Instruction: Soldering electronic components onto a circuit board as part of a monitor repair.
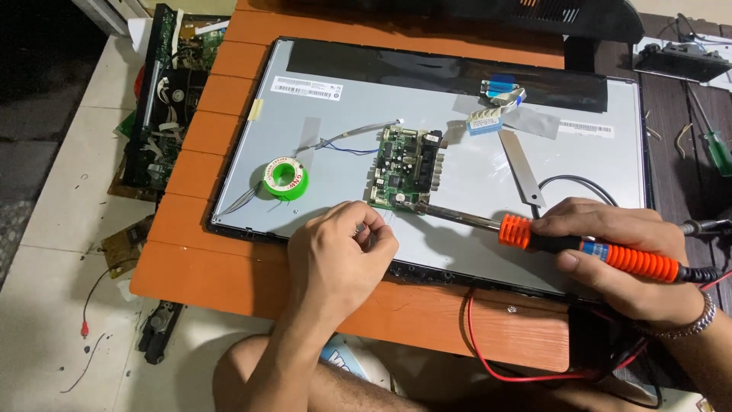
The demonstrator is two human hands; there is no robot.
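A soldering iron (587, 248) with an orange ribbed grip is held in the right hand (618, 255), the fingers wrapped closed around the handle. Its metal shaft is pointed leftward, and the tip is set against the lower edge of a small green circuit board (406, 168). The board is laid flat near the middle of the grey metal back of a large flat screen panel (320, 122), which is rested face down on an orange slatted worktop (206, 252).

The left hand (339, 252) is curled loosely just below and left of the board, with the thumb and forefinger pinched together on something thin near the board's corner; what is pinched cannot be made out clearly. A green spool of solder wire (285, 179) is seen lying on the panel, to the left of the board and above the left hand. Thin wires (343, 141) are run from the board's upper left corner across the panel. A flat metal strip (522, 168) is laid to the right of the board, and pale ribbon cables (496, 103) are seen above it near a black band of tape. A red cable (488, 358) is looped over the worktop's front edge. A green-handled screwdriver (717, 149) is laid at the far right. Bare circuit boards and parts (164, 99) are piled on the floor to the left.
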